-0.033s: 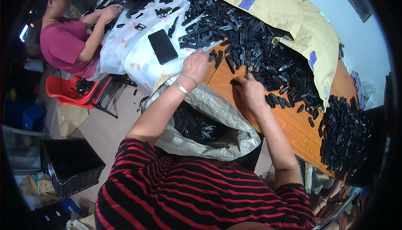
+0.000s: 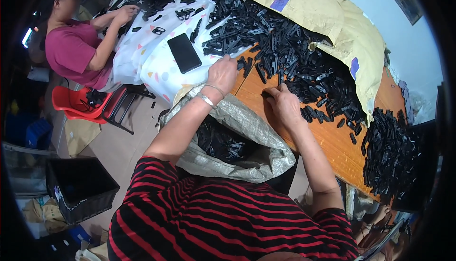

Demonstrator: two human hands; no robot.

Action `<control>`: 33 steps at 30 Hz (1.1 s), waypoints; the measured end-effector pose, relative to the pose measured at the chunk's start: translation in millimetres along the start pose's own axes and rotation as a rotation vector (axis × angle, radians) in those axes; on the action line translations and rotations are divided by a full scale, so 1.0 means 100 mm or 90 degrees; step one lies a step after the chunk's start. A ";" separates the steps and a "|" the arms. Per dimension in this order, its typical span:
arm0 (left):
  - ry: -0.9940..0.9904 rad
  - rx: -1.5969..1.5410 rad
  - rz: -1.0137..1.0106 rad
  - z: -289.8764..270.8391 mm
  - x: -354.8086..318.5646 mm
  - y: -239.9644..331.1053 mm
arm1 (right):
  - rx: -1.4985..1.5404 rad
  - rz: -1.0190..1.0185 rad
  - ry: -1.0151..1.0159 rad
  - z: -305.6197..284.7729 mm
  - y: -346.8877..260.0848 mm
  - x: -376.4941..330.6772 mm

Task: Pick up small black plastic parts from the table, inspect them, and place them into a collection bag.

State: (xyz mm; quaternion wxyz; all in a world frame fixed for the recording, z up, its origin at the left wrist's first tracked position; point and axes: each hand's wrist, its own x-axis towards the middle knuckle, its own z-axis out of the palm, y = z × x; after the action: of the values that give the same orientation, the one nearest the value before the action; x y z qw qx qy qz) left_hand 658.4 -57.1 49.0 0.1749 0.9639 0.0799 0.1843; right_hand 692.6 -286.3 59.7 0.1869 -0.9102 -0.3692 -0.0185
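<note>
We see our left hand (image 2: 222,74) curled at the edge of the black parts (image 2: 285,47) heaped on the worktop (image 2: 332,142); our right hand (image 2: 284,105) pinches one part (image 2: 269,94). Left grip: cannot tell.

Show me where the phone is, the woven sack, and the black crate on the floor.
phone (image 2: 184,53), head view, middle of its dark screen.
woven sack (image 2: 251,135), head view, folded grey rim.
black crate (image 2: 80,190), head view, its near side wall.

Wooden table (image 2: 332,142) under black plastic parts (image 2: 285,47)
</note>
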 end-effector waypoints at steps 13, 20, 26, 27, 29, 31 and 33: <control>0.009 -0.251 -0.065 -0.27 -0.14 0.04 | 0.018 -0.026 -0.093 -0.20 0.04 -0.13; -0.040 -0.689 -0.093 -0.36 -0.28 0.25 | 0.092 0.015 0.039 -0.32 -0.11 -0.06; -0.074 -0.724 -0.017 -0.49 -0.35 0.48 | 0.276 -0.124 0.247 -0.53 -0.57 0.05; -0.084 -0.730 -0.037 -0.51 -0.36 0.51 | 0.266 -0.134 0.240 -0.53 -0.58 0.07; -0.092 -0.736 -0.058 -0.54 -0.36 0.52 | 0.261 -0.137 0.233 -0.54 -0.57 0.06; -0.136 -0.818 -0.096 -0.57 -0.38 0.50 | 0.256 -0.141 0.223 -0.53 -0.54 0.06; -0.146 -0.834 -0.113 -0.61 -0.38 0.49 | 0.243 -0.159 0.214 -0.51 -0.51 0.07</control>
State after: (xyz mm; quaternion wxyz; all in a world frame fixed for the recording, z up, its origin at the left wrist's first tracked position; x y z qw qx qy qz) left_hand 604.9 -92.3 107.5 0.7458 0.6618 0.0116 0.0757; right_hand 668.4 -266.9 125.2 0.4095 -0.7902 -0.4392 -0.1224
